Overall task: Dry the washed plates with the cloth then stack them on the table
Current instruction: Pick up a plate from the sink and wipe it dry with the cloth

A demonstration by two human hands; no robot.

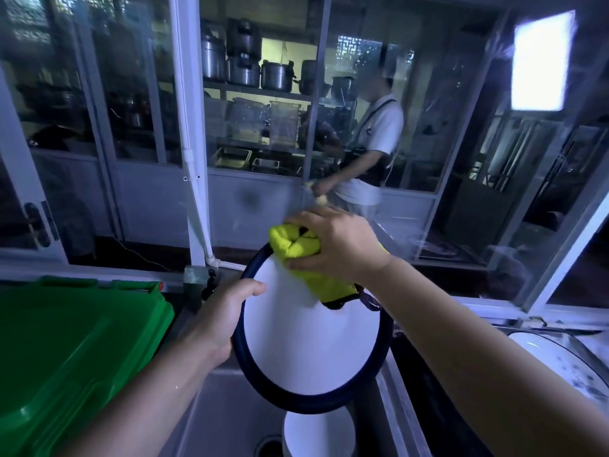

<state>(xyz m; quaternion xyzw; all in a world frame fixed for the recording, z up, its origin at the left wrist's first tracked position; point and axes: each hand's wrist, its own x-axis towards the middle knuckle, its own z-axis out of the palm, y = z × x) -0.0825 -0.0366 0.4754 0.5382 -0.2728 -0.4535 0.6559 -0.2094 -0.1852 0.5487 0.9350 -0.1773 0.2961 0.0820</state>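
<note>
- Both hands were raised over the sink when I watched the head view. The left hand (227, 316) gripped the left rim of the plate (309, 344), with the thumb curled over the front edge and the fingers hidden behind it.
- The right hand (336, 242) was closed round a bunched yellow-green cloth (296, 245). Its fingers curled over the cloth and pressed it against the plate's far upper edge.
- I saw the plate, white with a dark blue rim, held tilted up with its face toward the camera, above the steel sink (217, 400). It touched only the left hand and the cloth.
- A loose end of the cloth, edged in a dark trim, hung down over the right side of the plate's white face.
- Nearer and lower, a second white plate (318, 433) stood in the basin just right of the drain (270, 446). The frame edge cut off its lower part.
- On the left, just beside the sink, lay a green plastic lid (72, 351).
- At the near right, a white dish (540, 349) sat on a wet steel surface. I could not tell what kind of dish it was.
- Far across, behind glass panels (138, 94), a person (375, 143) in a white shirt stood near shelves of metal pots (244, 61).
</note>
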